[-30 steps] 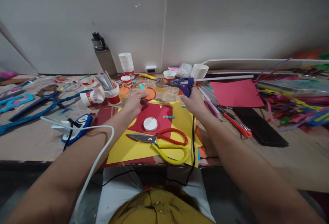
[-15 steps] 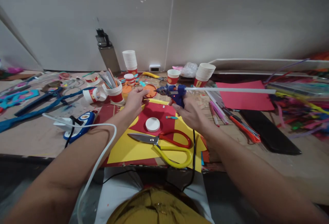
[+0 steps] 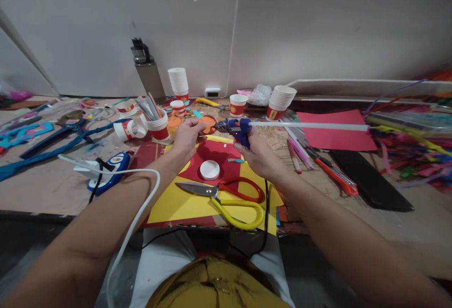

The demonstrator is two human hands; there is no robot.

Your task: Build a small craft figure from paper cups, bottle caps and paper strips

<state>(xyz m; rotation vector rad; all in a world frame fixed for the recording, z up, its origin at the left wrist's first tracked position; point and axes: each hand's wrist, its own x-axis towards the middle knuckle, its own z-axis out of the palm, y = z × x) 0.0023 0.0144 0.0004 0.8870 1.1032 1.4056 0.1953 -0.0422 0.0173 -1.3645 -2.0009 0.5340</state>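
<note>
My left hand [image 3: 189,134] is closed, its thumb and fingers pinching the edge of a round orange paper piece [image 3: 208,122]. My right hand [image 3: 259,151] is wrapped round the handle of a blue glue gun [image 3: 240,130]. A long white glue stick [image 3: 310,125] juts out of the gun's back to the right. The gun's nozzle points left and is at the orange piece's rim; I cannot tell if it touches. Below the hands, a white round lid [image 3: 209,170] rests on red paper [image 3: 192,172]. Nearer me lie open scissors [image 3: 226,192] with red and yellow handles, on yellow paper [image 3: 164,206].
Left stands a paper cup holding sticks [image 3: 157,128], by a blue-and-white power strip [image 3: 112,171]. Cup stacks [image 3: 178,82] and a dark bottle [image 3: 150,75] line the back. A red utility knife [image 3: 337,177] and black slab [image 3: 370,181] lie right. The gun's black cord [image 3: 267,214] hangs over the edge.
The glue gun has shifted slightly left with my right hand, its nozzle moving a little further over the orange piece's edge. My left hand keeps its pinch.
</note>
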